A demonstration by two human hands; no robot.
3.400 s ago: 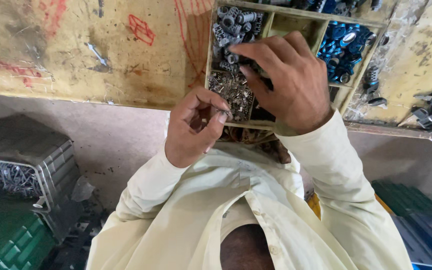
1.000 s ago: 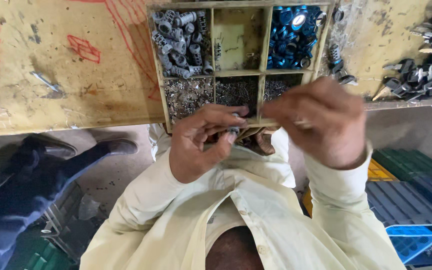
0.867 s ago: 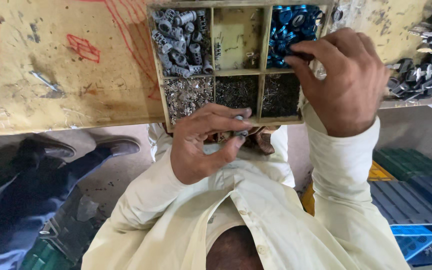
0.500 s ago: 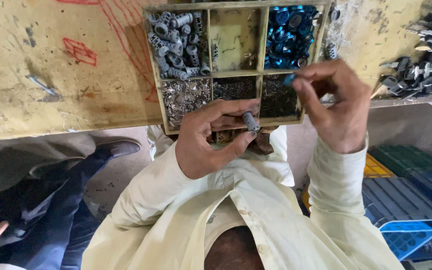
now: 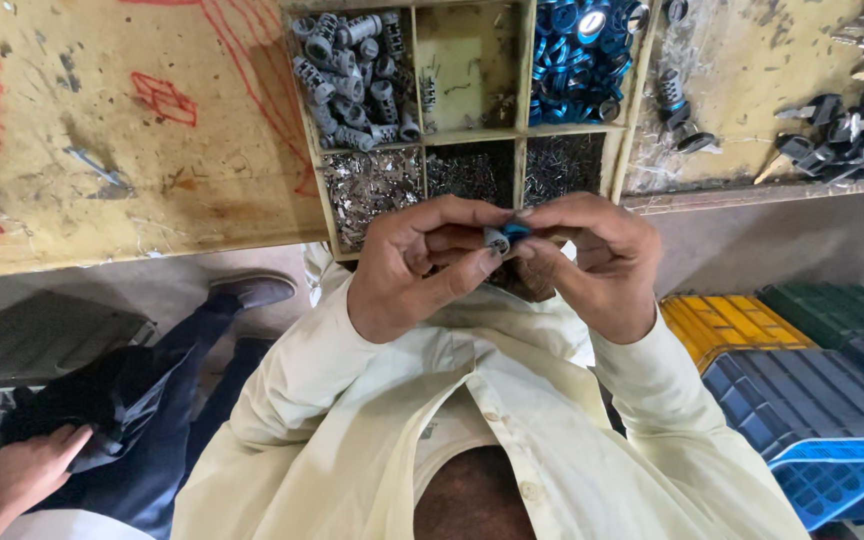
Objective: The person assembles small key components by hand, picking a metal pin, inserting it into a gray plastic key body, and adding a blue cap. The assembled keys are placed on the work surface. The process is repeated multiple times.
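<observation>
My left hand [image 5: 417, 265] and my right hand [image 5: 592, 260] meet in front of my chest, just below the near edge of a wooden divided tray [image 5: 520, 95]. The left thumb and fingers pinch a small grey metal cylinder [image 5: 496, 240]. Right fingertips press a small blue ring [image 5: 516, 231] against its end. The tray's compartments hold grey cylinders [image 5: 352, 70], blue rings [image 5: 577, 50] and heaps of tiny metal bits [image 5: 372, 185]; one middle compartment is nearly bare.
The tray sits on a scuffed yellow workbench [image 5: 112, 140] with red scribbles. Dark metal parts [image 5: 852, 130] lie at the right. Yellow, green and blue plastic crates [image 5: 792, 370] stand below on the right. Another person's leg and hand [image 5: 27, 470] are at the lower left.
My right hand came down from the blue-ring compartment with a ring and joined my left hand, which has held the grey cylinder throughout. The other person's leg has shifted at the left.
</observation>
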